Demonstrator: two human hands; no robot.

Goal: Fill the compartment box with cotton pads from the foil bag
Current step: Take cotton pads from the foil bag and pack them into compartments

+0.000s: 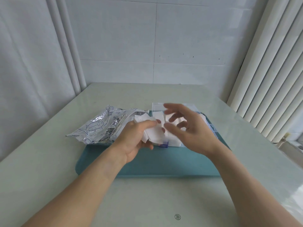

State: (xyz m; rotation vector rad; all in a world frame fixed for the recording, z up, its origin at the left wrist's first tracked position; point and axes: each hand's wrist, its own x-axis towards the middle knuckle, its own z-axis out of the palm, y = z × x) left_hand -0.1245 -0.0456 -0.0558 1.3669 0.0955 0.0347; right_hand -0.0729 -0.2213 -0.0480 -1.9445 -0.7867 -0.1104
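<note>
Gripping a bunch of cotton pads (153,133) beside the part-filled compartment box (164,112), the left hand (136,136) feeds them toward the right hand (190,128), spread open and empty; more fill the foil bag (101,126).

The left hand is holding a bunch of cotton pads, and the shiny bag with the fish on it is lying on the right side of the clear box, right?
Not quite. The left hand does hold a bunch of cotton pads, but the head view shows the shiny foil bag with the fish lying on the left side of the clear box, not the right.
</note>
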